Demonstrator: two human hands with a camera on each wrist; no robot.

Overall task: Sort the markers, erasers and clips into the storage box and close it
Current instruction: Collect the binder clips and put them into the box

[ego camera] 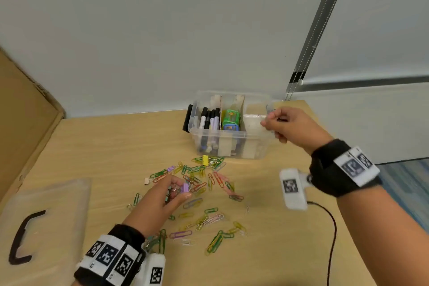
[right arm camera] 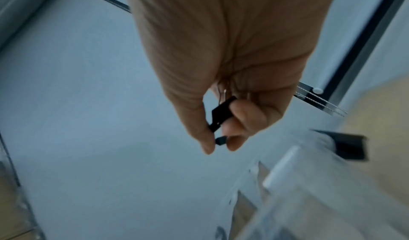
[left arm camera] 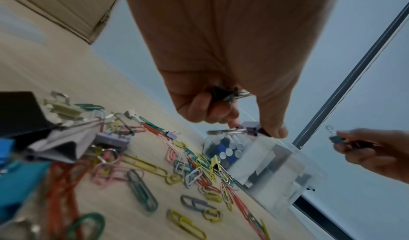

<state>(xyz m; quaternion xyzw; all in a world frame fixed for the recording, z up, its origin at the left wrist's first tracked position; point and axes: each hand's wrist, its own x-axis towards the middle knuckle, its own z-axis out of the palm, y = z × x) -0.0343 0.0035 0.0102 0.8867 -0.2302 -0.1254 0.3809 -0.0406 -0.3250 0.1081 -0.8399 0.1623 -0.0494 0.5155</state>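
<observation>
A clear storage box stands at the table's back with no lid on. Markers fill its left compartment and green and blue erasers lie in the middle one. Above its right compartment my right hand pinches small binder clips; the right wrist view shows a black clip in the right hand. Many coloured paper clips are scattered in front of the box. Over them my left hand pinches a purple binder clip and keeps a black one in the palm.
The box's clear lid with a black handle lies at the table's near left. A cardboard panel stands along the left edge. A yellow binder clip lies just before the box. A black cable runs down on the right.
</observation>
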